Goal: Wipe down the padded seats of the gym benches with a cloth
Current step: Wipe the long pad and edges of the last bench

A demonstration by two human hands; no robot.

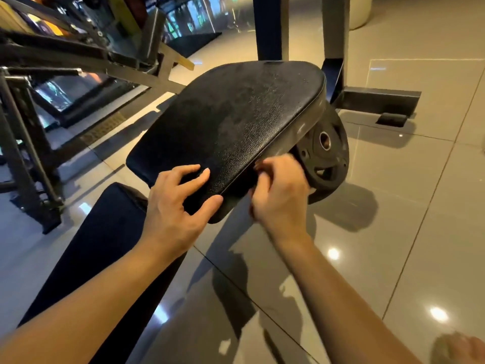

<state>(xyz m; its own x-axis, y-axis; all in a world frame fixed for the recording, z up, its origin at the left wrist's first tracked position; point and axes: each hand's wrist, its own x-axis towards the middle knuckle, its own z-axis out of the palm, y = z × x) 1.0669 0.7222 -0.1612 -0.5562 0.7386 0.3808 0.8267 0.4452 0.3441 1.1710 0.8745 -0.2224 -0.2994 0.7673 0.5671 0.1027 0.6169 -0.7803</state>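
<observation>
A black padded seat (236, 114) is seen mid-frame, tilted, w/ its far end raised twd two upright posts (267, 27) and its near corner lowest. The pad surface is textured, and dull patchy marks are spread across the middle. The left hand (178, 203) is laid on the near corner of the seat. Its fingers (195, 170) are spread and arched w/ the tips pressed on the pad, and the thumb is set at the corner edge; nothing is clasped. Whether a dark cloth lies under the palm cannot be told. The right hand (280, 198) is held at the seat's right side edge, approx. level w/ the left. Its fingers are curled in against that edge, but the area is motion-blurred, so what is grasped, if anything, cannot be told. A black weight plate (325, 151) is stood on edge just beyond the right hand, partly hidden under the seat's right side; contact btwn the two cannot be judged. A long dark pad (105, 232) is seen lower left, just beside the seat's near end. A metal frame (31, 143) is stood at the left. The floor (393, 232) is glossy tile w/ light spots reflected. A blurred foot (462, 348) is caught at the bottom right corner.
</observation>
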